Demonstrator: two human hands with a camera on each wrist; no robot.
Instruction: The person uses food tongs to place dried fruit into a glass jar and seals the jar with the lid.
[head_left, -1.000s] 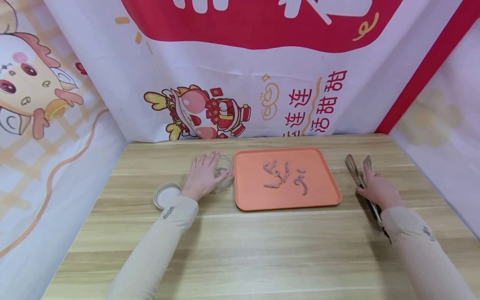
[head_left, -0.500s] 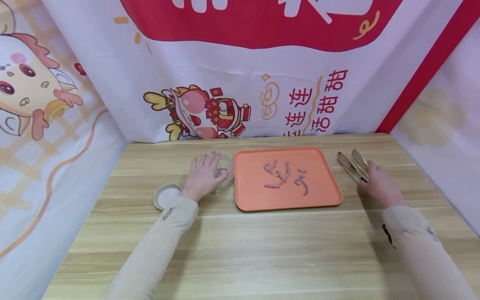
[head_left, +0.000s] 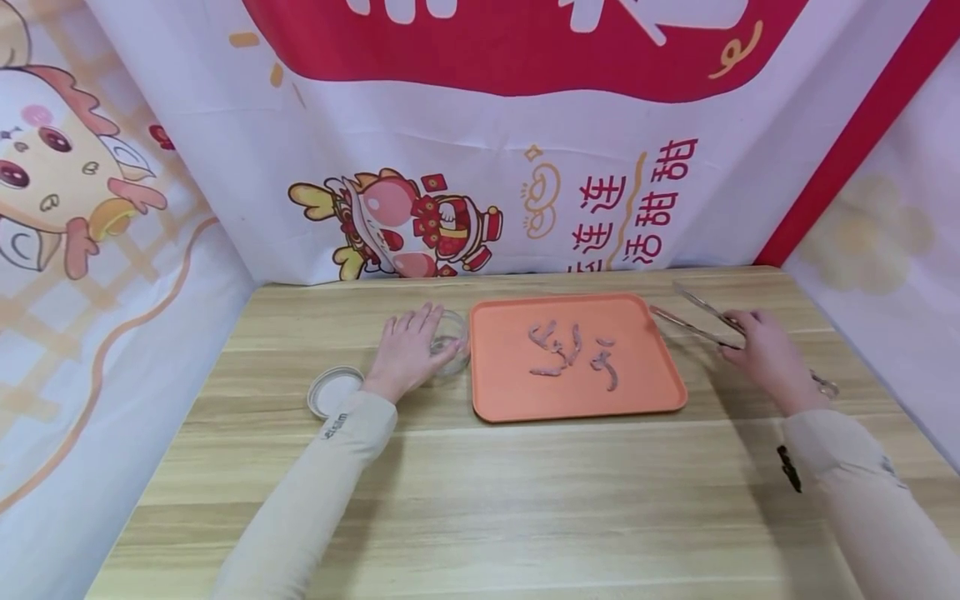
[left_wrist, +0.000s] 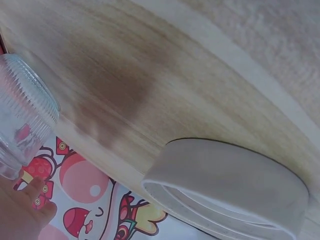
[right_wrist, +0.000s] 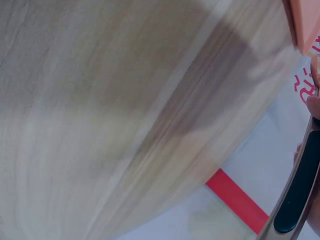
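In the head view my left hand (head_left: 405,354) grips a clear glass jar (head_left: 452,364), which stands on the table against the left side of an orange tray (head_left: 525,400). The ribbed jar wall (left_wrist: 30,95) shows in the left wrist view. A pale round lid (head_left: 335,392) lies beside the left forearm. My right hand (head_left: 765,354) holds metal tongs (head_left: 697,332) with dark handle grips (right_wrist: 299,185). The two tong arms are spread apart, with nothing between them, and one tip overlaps the tray's right edge. Several thin purplish-grey curled strips (head_left: 576,343) lie on the tray.
A wooden table (head_left: 480,500) carries everything. A white cloth (head_left: 480,125) with red print hangs along its back edge, and printed cloths hang at both sides. The lid (left_wrist: 230,185) sits close to the left wrist camera.
My right hand has lifted the tongs and turned them leftward, so their tips now point toward the tray's right edge. The left hand, jar, lid and strips have stayed in place.
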